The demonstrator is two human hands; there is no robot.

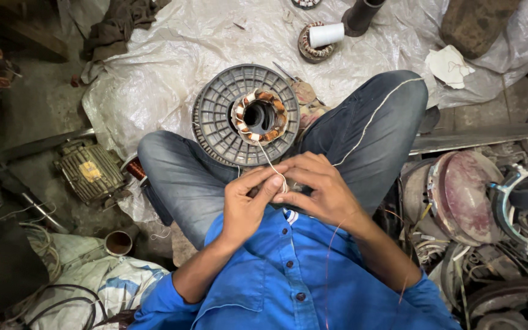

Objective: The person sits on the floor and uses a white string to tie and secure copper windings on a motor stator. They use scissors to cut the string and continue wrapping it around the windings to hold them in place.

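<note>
Carefully now: left hand [247, 205] pinching white string [271, 166] running up to the copper-wound stator [259, 116] on the grey spool [215, 113] between the knees. Right hand [322, 189] pinched on the same string; likely to snap or slip loose if tugged unevenly.

Stator [259, 115] on spool [221, 104], between knees

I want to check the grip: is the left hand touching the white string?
Touching. The head view shows the left hand pinching the white string with its fingertips, against the right hand.
</note>
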